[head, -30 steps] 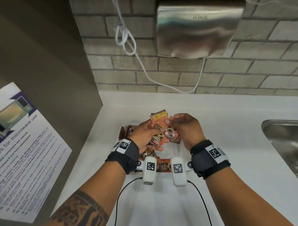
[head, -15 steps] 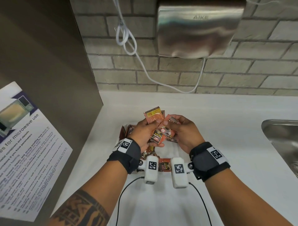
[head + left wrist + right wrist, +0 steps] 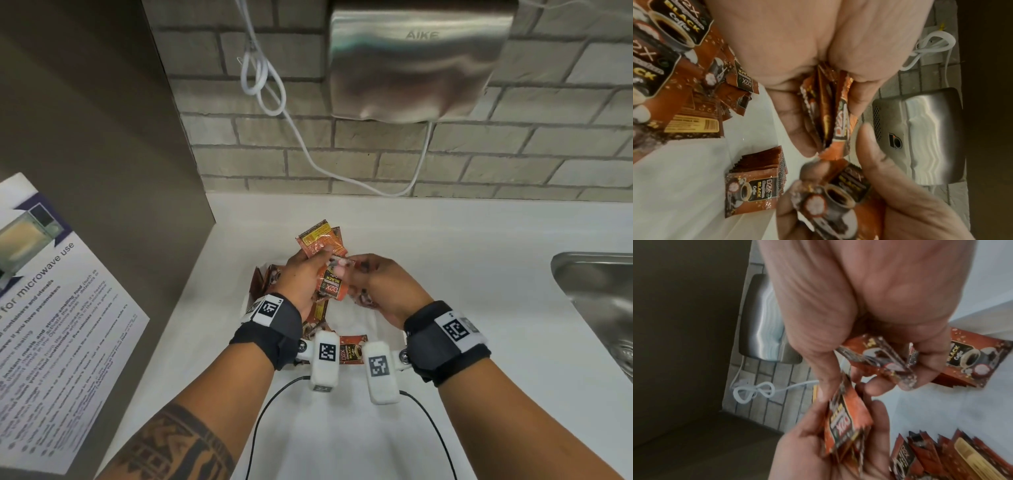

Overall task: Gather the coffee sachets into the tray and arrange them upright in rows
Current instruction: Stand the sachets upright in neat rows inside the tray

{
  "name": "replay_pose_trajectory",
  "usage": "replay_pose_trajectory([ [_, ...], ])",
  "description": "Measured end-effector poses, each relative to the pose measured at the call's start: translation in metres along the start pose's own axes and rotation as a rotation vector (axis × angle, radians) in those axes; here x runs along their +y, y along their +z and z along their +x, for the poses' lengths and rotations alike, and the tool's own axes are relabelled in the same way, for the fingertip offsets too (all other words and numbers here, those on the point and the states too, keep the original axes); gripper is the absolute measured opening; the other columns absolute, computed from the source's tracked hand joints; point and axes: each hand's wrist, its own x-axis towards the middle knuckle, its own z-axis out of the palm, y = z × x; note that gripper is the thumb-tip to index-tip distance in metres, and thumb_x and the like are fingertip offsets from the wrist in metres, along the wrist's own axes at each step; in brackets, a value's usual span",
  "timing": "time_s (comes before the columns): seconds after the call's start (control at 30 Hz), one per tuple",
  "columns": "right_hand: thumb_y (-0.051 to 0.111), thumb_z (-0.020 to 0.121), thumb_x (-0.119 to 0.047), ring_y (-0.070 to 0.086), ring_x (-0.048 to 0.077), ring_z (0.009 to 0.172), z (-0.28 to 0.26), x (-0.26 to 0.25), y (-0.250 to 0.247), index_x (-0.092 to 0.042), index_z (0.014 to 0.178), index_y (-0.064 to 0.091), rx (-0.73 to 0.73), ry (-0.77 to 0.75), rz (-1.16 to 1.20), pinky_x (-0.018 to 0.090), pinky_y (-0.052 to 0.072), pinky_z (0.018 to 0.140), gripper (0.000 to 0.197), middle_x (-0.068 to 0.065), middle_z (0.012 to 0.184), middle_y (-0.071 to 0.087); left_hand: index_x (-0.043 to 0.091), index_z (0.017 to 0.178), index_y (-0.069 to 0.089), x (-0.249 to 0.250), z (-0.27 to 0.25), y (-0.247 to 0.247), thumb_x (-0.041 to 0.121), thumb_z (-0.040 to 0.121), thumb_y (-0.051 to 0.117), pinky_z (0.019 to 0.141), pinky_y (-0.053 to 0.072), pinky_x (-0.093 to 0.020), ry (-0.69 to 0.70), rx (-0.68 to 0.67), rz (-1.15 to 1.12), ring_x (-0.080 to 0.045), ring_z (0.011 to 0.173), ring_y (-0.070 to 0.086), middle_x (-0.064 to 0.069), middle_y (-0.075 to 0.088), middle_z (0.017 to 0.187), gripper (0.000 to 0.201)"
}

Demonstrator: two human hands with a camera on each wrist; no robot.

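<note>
My left hand (image 3: 320, 262) grips a bundle of orange-brown coffee sachets (image 3: 320, 241) above the white tray (image 3: 375, 323). The left wrist view shows that bundle (image 3: 831, 113) edge-on between the curled fingers and thumb. My right hand (image 3: 359, 270) is close beside it, pinching more sachets (image 3: 879, 363), and one sachet (image 3: 334, 286) lies between the two hands. Below them, a short row of sachets (image 3: 756, 186) stands upright in the tray. Loose sachets (image 3: 674, 65) lie in a heap near my left wrist.
A brown cabinet side (image 3: 102, 171) with a microwave notice (image 3: 51, 325) walls in the left. A steel hand dryer (image 3: 418, 58) and its white cable (image 3: 263, 78) hang on the brick wall behind. A steel sink (image 3: 603, 301) lies to the right.
Both hands have shifted slightly left while still holding sachets. The right hand has brought its sachets against the left hand's bundle, which is now tilted more to the left.
</note>
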Motion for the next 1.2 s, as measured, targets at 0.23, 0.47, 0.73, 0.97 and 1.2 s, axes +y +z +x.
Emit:
replay_pose_trajectory([
  [0.23,0.084,0.077,-0.007,0.066,0.027,0.076,0.003,0.000,-0.003,-0.003,0.113,0.065,0.089,-0.030,-0.008,0.036,0.056,0.068,0.041,0.018,0.097,0.070,0.021,0.102,0.074,-0.002,0.003,-0.002,0.020,0.097,0.064,0.089,0.058,-0.043,0.022,0.006,0.038,-0.029,0.096,0.074,-0.008,0.078,0.101,0.011],
  [0.47,0.080,0.080,-0.003,0.072,0.026,0.074,0.013,-0.003,-0.013,-0.008,0.115,0.064,0.247,-0.073,0.070,0.032,0.059,0.060,0.039,0.015,0.103,0.069,0.026,0.097,0.076,-0.010,0.006,-0.009,0.021,0.095,0.069,0.093,0.057,-0.047,0.109,-0.053,0.276,-0.027,0.097,0.073,-0.005,0.078,0.101,0.009],
  [0.73,0.078,0.083,-0.007,0.073,0.032,0.096,0.017,0.000,-0.007,-0.010,0.114,0.066,0.292,-0.139,0.180,0.055,0.059,0.086,0.034,0.011,0.106,0.075,0.015,0.104,0.076,-0.014,-0.002,0.001,0.026,0.073,0.080,0.099,0.053,-0.055,0.016,-0.221,0.312,-0.034,0.101,0.072,-0.013,0.077,0.104,0.033],
  [0.97,0.062,0.093,0.002,0.070,0.036,0.105,0.016,-0.003,-0.007,-0.021,0.124,0.061,0.221,-0.140,0.277,0.056,0.058,0.085,0.039,0.013,0.115,0.071,0.019,0.110,0.075,-0.015,0.001,0.003,0.048,0.069,0.083,0.101,0.051,-0.056,-0.005,-0.244,0.328,-0.034,0.106,0.071,-0.011,0.076,0.109,0.051],
  [1.2,0.043,0.099,0.004,0.071,0.026,0.104,0.018,-0.007,-0.022,-0.015,0.132,0.053,0.223,-0.184,0.349,0.047,0.054,0.093,0.039,0.013,0.110,0.071,0.016,0.104,0.072,-0.006,0.004,-0.005,0.018,0.094,0.070,0.094,0.057,-0.044,-0.017,-0.167,0.256,-0.021,0.087,0.074,-0.011,0.078,0.098,0.010],
])
